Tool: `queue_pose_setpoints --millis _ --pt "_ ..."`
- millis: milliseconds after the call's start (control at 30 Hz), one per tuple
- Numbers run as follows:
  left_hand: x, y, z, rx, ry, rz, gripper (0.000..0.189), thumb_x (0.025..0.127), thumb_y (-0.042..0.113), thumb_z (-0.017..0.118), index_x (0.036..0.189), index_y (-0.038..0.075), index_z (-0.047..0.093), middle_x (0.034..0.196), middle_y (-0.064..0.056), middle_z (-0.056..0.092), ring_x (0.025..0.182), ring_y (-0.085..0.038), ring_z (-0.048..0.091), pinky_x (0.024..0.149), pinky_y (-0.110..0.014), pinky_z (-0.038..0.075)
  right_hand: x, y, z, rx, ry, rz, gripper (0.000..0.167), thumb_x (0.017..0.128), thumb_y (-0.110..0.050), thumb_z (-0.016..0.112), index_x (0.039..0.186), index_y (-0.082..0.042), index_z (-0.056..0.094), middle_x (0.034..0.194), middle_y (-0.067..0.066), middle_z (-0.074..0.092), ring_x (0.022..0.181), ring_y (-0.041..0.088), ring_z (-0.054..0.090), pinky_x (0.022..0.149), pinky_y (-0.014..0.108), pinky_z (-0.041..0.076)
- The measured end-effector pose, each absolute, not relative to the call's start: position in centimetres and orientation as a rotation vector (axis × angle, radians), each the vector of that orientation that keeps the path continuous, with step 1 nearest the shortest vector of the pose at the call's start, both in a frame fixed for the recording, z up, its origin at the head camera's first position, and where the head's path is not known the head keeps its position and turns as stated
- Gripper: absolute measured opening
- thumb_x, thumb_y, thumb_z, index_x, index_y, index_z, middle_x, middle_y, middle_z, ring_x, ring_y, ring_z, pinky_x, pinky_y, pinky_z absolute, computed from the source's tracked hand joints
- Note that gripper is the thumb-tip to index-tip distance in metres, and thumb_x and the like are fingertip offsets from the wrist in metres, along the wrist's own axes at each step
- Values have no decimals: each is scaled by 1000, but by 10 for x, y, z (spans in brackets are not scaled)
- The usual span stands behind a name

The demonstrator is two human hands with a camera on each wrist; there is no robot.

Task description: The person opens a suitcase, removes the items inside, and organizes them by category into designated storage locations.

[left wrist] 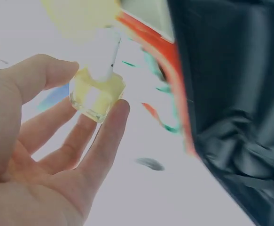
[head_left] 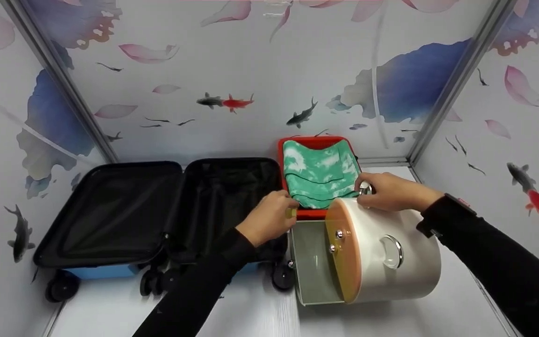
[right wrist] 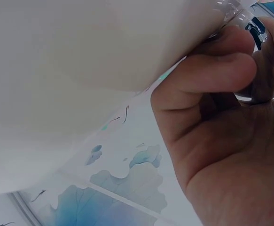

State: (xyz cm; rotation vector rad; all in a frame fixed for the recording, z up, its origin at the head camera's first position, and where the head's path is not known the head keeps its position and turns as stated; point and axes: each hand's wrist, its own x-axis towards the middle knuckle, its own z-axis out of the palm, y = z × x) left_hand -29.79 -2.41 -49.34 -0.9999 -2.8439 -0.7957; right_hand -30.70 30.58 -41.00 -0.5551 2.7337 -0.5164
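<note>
My left hand (head_left: 272, 217) pinches a small glass nail polish bottle (left wrist: 99, 96), yellow inside with a white cap, between thumb and fingertips. It is above the left end of a pulled-out clear drawer (head_left: 314, 262). That drawer belongs to a white rounded storage box (head_left: 410, 262) with an orange-yellow front panel (head_left: 351, 252) and silver knobs. My right hand (head_left: 389, 192) has its fingers curled round the shiny handle (head_left: 365, 188) on the box's far side. In the right wrist view, the curled fingers partly hide this handle.
A red basket (head_left: 314, 214) holding a folded green-and-white cloth (head_left: 318, 173) stands behind the drawer. An open suitcase with black lining (head_left: 120, 215) lies to the left, its wheels (head_left: 282, 277) facing me. Patterned walls (head_left: 251, 70) close in the back and sides.
</note>
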Motion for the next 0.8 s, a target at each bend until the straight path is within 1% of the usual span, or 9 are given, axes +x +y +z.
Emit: queue_pose_setpoints --millis 133,233,267,367,433,467,533,700,800 --pt "-278 -5 -495 -1086 -2752 -753 26 97 13 78 123 12 83 114 -7 74 103 -23 71 89 -34 60 -306 306 -410 -563 2740 -530 25 97 -27 70 120 -16 68 96 5 72 86 19 64 76 34 51" --pt "-267 7 -506 -1089 -2750 -772 28 96 12 79 123 11 83 113 -7 76 101 -21 71 87 -31 60 -306 306 -411 -573 2740 -540 25 97 -26 70 120 -15 68 95 5 71 85 18 63 75 33 51" --pt "-264 12 -510 -1092 -2755 -766 27 95 11 79 121 11 84 111 -7 76 99 -21 71 86 -31 59 -306 305 -410 -575 2738 -544 25 97 -26 70 120 -15 68 94 5 71 85 18 63 74 33 51" --pt "-259 25 -527 -1100 -2780 -705 16 91 9 79 106 10 85 102 -6 76 95 -20 72 82 -31 59 -305 306 -411 -569 2733 -553 24 98 -26 70 119 -15 67 94 5 71 85 18 64 74 33 52" --pt "-257 34 -539 -1114 -2787 -644 5 88 8 81 92 10 82 93 -4 75 89 -19 72 77 -31 57 -305 306 -411 -567 2732 -555 24 98 -26 70 120 -15 67 93 5 70 84 18 63 74 33 52" --pt "-256 37 -545 -1116 -2792 -622 3 86 8 81 86 10 80 89 -3 74 86 -18 71 73 -30 56 -305 306 -411 -566 2732 -555 25 98 -25 70 120 -15 67 93 5 70 84 18 63 73 33 52" --pt "-254 44 -557 -1119 -2815 -595 9 85 6 82 78 11 77 84 -3 73 81 -17 71 67 -28 53 -305 306 -412 -559 2732 -552 25 98 -25 70 121 -15 68 92 5 69 83 18 63 73 33 51" --pt "-251 56 -578 -1086 -2931 -554 14 86 4 82 76 10 76 81 -3 73 72 -16 68 58 -27 47 -305 305 -411 -546 2728 -552 25 99 -26 70 122 -16 67 95 5 70 84 18 63 72 33 52" --pt "-249 61 -583 -1063 -3004 -539 14 87 4 82 78 11 75 84 -3 74 70 -14 65 58 -27 46 -305 305 -411 -549 2732 -547 25 99 -26 70 122 -16 67 96 6 71 85 18 64 73 33 52"
